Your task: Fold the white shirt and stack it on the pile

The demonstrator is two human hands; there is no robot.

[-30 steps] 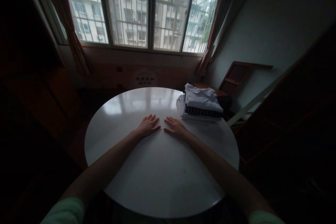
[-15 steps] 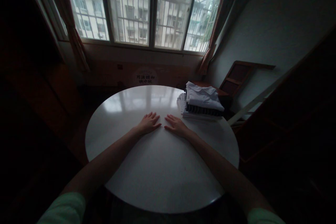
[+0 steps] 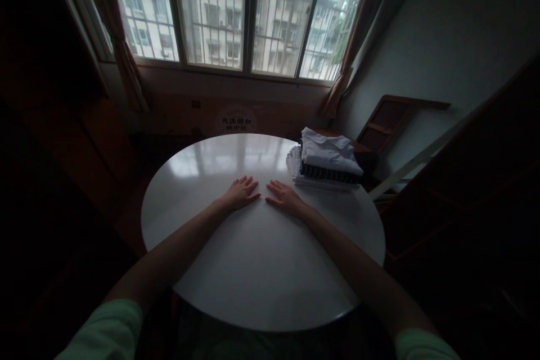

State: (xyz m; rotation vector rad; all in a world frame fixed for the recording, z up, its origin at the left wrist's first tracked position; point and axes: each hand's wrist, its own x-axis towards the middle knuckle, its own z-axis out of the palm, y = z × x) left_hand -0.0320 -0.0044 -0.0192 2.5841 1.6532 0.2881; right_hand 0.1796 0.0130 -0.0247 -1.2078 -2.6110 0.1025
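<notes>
My left hand point(image 3: 240, 193) lies flat on a white round table point(image 3: 261, 270), its fingers a little apart and holding nothing. Close beside it, my right hand point(image 3: 286, 198) also rests palm down with open fingers, and a small gap separates the two. Beyond my right hand, at the table's far right edge, sits a stack of folded clothes point(image 3: 329, 153). A light, collared shirt tops the stack, with a dark striped piece and more white cloth under it.
A barred window point(image 3: 244, 17) with tied curtains point(image 3: 126, 70) fills the far wall. Behind the clothes stands a wooden chair point(image 3: 383, 118). Dark wooden furniture point(image 3: 97, 140) flanks the table on the left, and a pale slanted bar point(image 3: 413, 166) is at the right.
The whole view has shifted slightly, so the table and clothes appear a little higher and further right. Both hands stay flat in the same place on the table.
</notes>
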